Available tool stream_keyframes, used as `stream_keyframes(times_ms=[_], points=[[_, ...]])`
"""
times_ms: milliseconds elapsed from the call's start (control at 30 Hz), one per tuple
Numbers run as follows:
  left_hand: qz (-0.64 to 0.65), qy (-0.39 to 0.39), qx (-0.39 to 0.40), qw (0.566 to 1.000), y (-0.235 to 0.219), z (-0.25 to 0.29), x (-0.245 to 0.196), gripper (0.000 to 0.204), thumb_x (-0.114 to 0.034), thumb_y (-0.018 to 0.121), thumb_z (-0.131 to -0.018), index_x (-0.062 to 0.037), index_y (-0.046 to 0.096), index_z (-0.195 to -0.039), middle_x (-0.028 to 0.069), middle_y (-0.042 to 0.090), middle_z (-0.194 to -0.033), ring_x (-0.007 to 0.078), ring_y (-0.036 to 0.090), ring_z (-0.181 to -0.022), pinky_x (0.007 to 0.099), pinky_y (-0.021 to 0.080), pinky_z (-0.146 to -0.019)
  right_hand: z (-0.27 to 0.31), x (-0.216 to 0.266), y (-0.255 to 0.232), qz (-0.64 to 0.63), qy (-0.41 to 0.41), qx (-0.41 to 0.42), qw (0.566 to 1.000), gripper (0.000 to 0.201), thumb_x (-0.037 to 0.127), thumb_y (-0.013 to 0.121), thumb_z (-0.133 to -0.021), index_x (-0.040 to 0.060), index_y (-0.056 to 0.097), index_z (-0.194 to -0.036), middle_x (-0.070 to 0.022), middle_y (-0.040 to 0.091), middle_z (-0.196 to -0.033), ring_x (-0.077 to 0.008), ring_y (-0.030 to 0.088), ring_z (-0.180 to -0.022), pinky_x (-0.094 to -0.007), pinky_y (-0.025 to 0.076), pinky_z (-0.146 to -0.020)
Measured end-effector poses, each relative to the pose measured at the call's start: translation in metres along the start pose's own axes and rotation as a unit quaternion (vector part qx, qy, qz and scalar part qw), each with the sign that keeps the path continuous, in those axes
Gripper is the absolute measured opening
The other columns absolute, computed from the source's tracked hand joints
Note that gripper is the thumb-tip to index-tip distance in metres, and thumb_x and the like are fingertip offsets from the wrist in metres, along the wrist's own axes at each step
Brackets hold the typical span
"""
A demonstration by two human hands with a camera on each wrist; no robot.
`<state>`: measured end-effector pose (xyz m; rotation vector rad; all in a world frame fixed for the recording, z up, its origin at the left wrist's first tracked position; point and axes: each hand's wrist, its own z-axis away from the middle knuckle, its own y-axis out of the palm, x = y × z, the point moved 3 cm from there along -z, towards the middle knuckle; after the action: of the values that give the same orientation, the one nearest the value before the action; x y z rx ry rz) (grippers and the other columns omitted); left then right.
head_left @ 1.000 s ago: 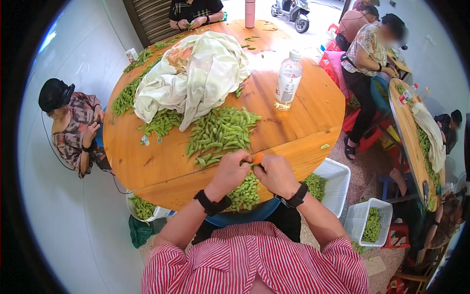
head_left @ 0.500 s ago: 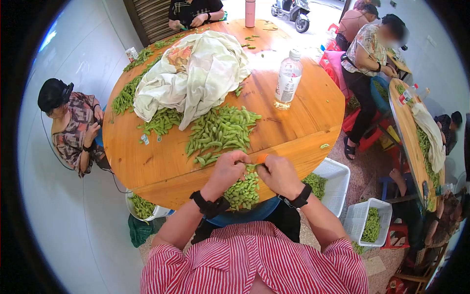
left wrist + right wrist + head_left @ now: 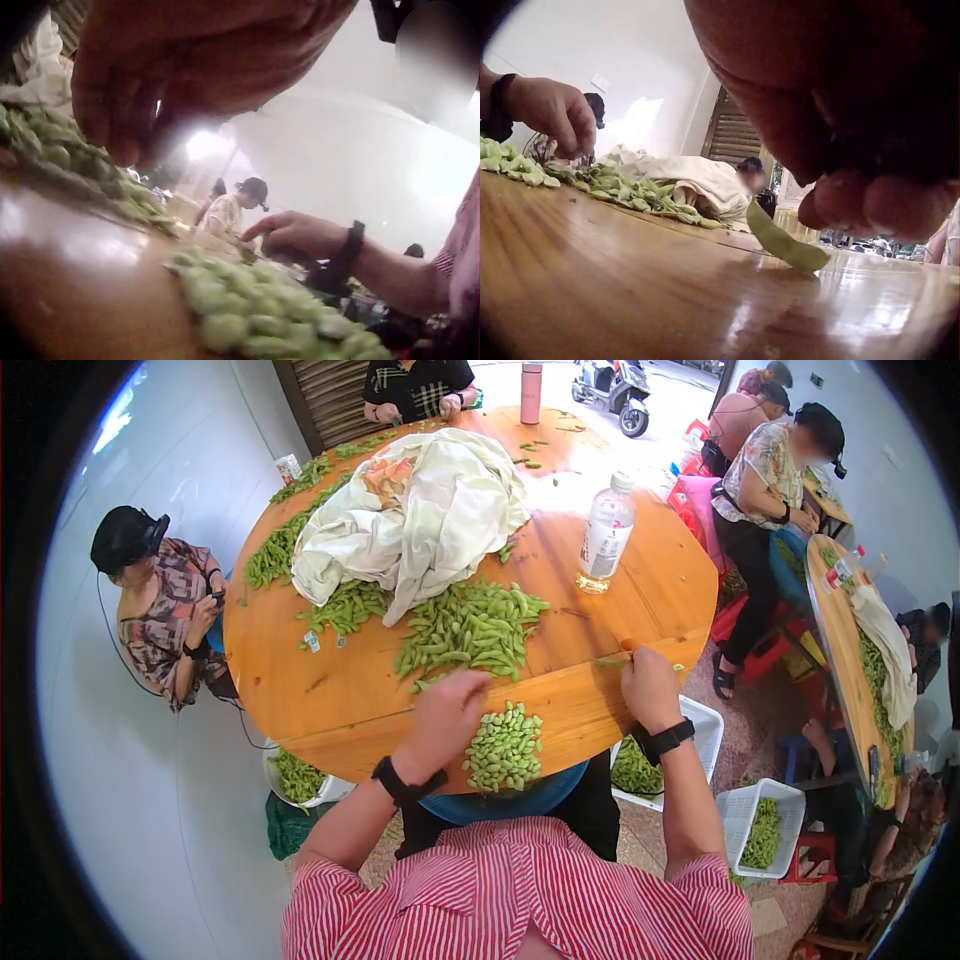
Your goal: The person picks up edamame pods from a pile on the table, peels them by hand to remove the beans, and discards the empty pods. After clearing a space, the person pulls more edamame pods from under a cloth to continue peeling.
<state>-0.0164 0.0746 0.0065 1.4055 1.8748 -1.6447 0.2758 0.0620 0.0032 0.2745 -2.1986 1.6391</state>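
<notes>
Overhead, we have our left hand point(image 3: 447, 705) down at the near edge of the big heap of unshelled pods point(image 3: 470, 628), fingers curled over the pods there, though from above we cannot tell whether one is already pinched. Our right hand point(image 3: 648, 685) has gone out to the right along the round wooden table point(image 3: 300, 690), its fingertips at a single pod point(image 3: 608, 661) lying by the table's seam. Between our two wrists sits the mound of shelled beans point(image 3: 503, 745) at the near rim, and a water bottle point(image 3: 607, 532) and a bundled cloth point(image 3: 420, 510) stand beyond the heap.

From the left wrist, we see our left fingers point(image 3: 112, 120) bent down onto the pods point(image 3: 45, 142), touching them, but the blur hides whether anything is gripped. The beans point(image 3: 247, 307) lie close in front, with our right hand point(image 3: 292, 236) pointing down at the table behind them.

From the right wrist, our right fingertips point(image 3: 870, 202) hang just above and beside the lone pod point(image 3: 784, 241), which rests on the wood; the hand holds nothing yet.

We judge that we are between pods, each hand fetching fresh work. Next we need a firm pinch on the stray pod, then both hands brought together above the beans to split it.
</notes>
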Motion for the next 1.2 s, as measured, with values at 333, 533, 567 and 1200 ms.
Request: stream_keyframes(times_ms=[333, 533, 567, 1200], points=[[-0.269, 0.008, 0.027, 0.963, -0.017, -0.011, 0.023, 0.013, -0.012, 0.070, -0.077, -0.0052, 0.065, -0.086, 0.0121, 0.057, -0.089, 0.0322, 0.059, -0.088, 0.0429, 0.050, -0.074, 0.018, 0.026, -0.001, -0.090, -0.057, -0.030, 0.994, 0.013, 0.005, 0.054, -0.086, -0.0006, 0.062, -0.095, -0.0245, 0.064, -0.083, -0.0418, 0.063, -0.079, -0.0502, 0.050, -0.069], [-0.188, 0.040, -0.038, 0.981, -0.020, -0.015, 0.020, 0.005, -0.009, 0.066, -0.081, -0.0056, 0.066, -0.084, 0.0136, 0.061, -0.088, 0.0332, 0.060, -0.084, 0.0400, 0.049, -0.071, 0.038, 0.063, 0.011, -0.183, -0.096, 0.046, 0.977, 0.012, 0.008, 0.059, -0.086, -0.0018, 0.060, -0.093, -0.0256, 0.062, -0.079, -0.0442, 0.061, -0.077, -0.0497, 0.049, -0.067], [-0.186, 0.041, -0.035, 0.981, -0.019, -0.015, 0.018, 0.005, -0.009, 0.066, -0.081, -0.0056, 0.066, -0.084, 0.0136, 0.061, -0.088, 0.0332, 0.060, -0.084, 0.0400, 0.049, -0.071, 0.041, 0.065, 0.018, -0.193, -0.092, 0.077, 0.974, 0.014, 0.009, 0.060, -0.086, -0.0019, 0.061, -0.095, -0.0263, 0.061, -0.077, -0.0448, 0.061, -0.077, -0.0495, 0.048, -0.066], [0.324, -0.198, 0.076, 0.922, 0.024, 0.010, -0.014, 0.010, -0.008, 0.065, -0.090, 0.0002, 0.062, -0.094, -0.0016, 0.061, -0.076, 0.0048, 0.053, -0.066, 0.0218, 0.044, -0.059, 0.051, 0.087, 0.027, -0.279, -0.112, 0.119, 0.946, 0.022, 0.010, 0.061, -0.084, -0.0016, 0.061, -0.103, -0.0238, 0.060, -0.070, -0.0377, 0.062, -0.064, -0.0415, 0.046, -0.056]])
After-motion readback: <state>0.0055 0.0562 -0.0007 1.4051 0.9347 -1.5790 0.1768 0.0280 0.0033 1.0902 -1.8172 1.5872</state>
